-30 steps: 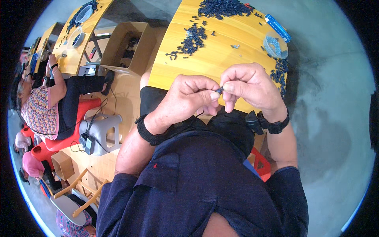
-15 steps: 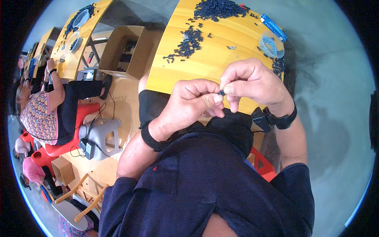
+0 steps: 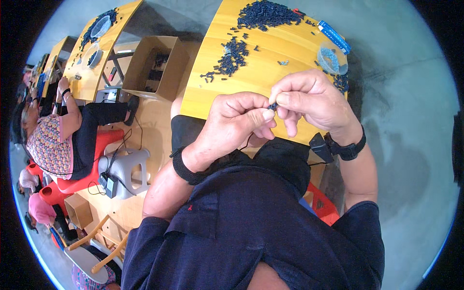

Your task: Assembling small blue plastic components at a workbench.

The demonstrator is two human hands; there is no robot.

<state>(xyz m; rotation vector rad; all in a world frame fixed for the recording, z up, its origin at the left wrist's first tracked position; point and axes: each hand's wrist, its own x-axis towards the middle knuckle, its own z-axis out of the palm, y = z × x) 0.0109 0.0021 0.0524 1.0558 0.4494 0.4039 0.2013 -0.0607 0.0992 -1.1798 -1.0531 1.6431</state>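
Between my fingertips is a small dark plastic piece [image 3: 272, 106], mostly covered by the thumbs. My left hand [image 3: 237, 118] pinches it from the left side, and my right hand [image 3: 309, 99] pinches it from the right. Both hands are raised over the near edge of the yellow wooden table [image 3: 203, 99]. Beyond them lies a smaller scatter of short dark plastic pieces [image 3: 232, 57], with a large pile of similar pieces [image 3: 266, 14] at the far end. A clear round tub [image 3: 340, 67] with small light-blue parts stands at the table's right side.
A blue box [image 3: 334, 37] lies by the right edge, near the tub. Small bluish bits [image 3: 283, 63] rest mid-table. To the left are an open cardboard box [image 3: 159, 67], a grey stool [image 3: 126, 169] with cables, and a seated co-worker [image 3: 53, 140] at another table.
Both hands still pinch the small piece, which sits slightly higher in view. My right fingertips have shifted a little, and the whole view has tilted slightly.
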